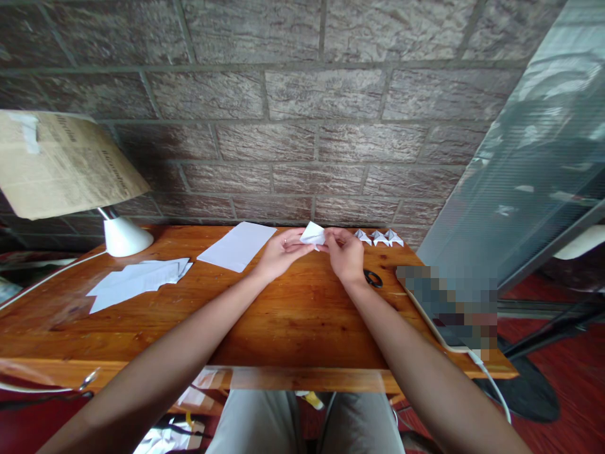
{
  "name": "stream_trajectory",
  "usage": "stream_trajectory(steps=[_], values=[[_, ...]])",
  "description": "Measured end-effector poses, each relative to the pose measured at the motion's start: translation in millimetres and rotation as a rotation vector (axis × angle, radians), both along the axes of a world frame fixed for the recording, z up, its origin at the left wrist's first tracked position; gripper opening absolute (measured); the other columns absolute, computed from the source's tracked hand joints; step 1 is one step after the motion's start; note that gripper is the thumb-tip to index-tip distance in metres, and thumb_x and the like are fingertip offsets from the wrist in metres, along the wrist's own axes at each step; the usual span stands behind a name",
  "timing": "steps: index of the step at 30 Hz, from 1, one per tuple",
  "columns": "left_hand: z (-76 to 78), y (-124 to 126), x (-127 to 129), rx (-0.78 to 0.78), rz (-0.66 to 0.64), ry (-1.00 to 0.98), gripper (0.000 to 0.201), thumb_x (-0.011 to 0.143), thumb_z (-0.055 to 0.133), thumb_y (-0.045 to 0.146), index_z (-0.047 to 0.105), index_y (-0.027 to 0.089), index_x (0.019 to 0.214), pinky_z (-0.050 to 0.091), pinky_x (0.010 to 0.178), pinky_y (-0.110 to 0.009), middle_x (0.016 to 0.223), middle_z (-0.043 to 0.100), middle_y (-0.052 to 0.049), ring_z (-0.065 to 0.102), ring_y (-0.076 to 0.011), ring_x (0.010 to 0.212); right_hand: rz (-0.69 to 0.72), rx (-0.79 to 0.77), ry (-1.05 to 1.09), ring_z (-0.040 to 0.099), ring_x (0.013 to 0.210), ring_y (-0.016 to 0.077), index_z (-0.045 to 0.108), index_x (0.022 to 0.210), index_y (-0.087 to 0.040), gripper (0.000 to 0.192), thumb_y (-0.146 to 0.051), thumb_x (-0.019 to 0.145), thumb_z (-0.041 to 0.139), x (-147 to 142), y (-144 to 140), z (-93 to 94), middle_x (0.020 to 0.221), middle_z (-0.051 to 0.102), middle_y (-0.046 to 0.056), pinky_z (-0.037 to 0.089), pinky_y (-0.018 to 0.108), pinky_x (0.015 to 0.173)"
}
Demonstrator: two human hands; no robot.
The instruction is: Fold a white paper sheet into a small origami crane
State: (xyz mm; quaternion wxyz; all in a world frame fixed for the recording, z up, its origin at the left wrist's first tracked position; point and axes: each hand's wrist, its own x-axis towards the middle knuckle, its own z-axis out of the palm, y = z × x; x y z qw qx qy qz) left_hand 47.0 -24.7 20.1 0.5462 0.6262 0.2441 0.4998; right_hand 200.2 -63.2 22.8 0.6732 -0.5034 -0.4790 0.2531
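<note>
Pinching a small folded paper (312,233) from either side with left hand (282,249) and right hand (347,250), over the far part of the desk (302,315). Probably best to steady with the left, line up edges before pressing with the right, then run a fingertip firmly along the crease; go slowly, to keep thin layers from slipping. By count: one folded paper in hand; three folded shapes (380,238) in a row beside the right hand; one black loop (377,283); one white stack (237,246), perhaps a single sheet; one loose pile (137,280), too overlapped to count; one lamp (125,238); one tablet (454,312).
</note>
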Motion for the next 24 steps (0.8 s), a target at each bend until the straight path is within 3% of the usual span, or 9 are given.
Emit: stream_trajectory(steps=[5, 11, 16, 24], values=[[0.3, 3.0, -0.3, -0.182, 0.123, -0.186, 0.043, 0.056, 0.088, 0.037, 0.074, 0.015, 0.091, 0.05, 0.096, -0.04, 0.092, 0.077, -0.008, 0.07, -0.0197, 0.088, 0.14, -0.007, 0.087, 0.072, 0.08, 0.022, 0.069, 0.087, -0.018, 0.035, -0.05, 0.075, 0.07, -5.8, -4.2, 2.1, 0.09, 0.075, 0.007, 0.063, 0.037, 0.073], [3.1, 8.2, -4.1, -0.314, 0.177, -0.349, 0.045, 0.049, 0.092, 0.031, 0.073, 0.016, 0.087, 0.051, 0.087, -0.035, 0.084, 0.075, -0.004, 0.067, -0.0157, 0.083, 0.282, -0.087, 0.109, 0.073, 0.076, 0.0191, 0.07, 0.085, -0.017, 0.036, -0.048, 0.069, 0.079, -7.6, -4.2, -0.9, 0.08, 0.074, 0.005, 0.063, 0.035, 0.075], [6.9, 4.8, -3.0, -0.334, 0.131, -0.358, 0.045, 0.052, 0.091, 0.034, 0.072, 0.017, 0.089, 0.05, 0.085, -0.033, 0.08, 0.073, -0.002, 0.066, -0.014, 0.078, 0.355, -0.168, 0.193, 0.074, 0.07, 0.0173, 0.07, 0.079, -0.016, 0.033, -0.041, 0.064, 0.085, -10.2, -5.1, -0.9, 0.071, 0.073, 0.003, 0.063, 0.031, 0.073], [8.9, -1.2, 1.1, -0.275, 0.074, -0.335, 0.037, 0.058, 0.088, 0.039, 0.073, 0.017, 0.085, 0.051, 0.085, -0.029, 0.084, 0.073, -0.002, 0.066, -0.0133, 0.081, 0.415, -0.218, 0.386, 0.075, 0.077, 0.0166, 0.07, 0.083, -0.016, 0.026, -0.029, 0.067, 0.086, -9.0, -9.6, 7.1, 0.078, 0.076, 0.005, 0.061, 0.032, 0.087]])
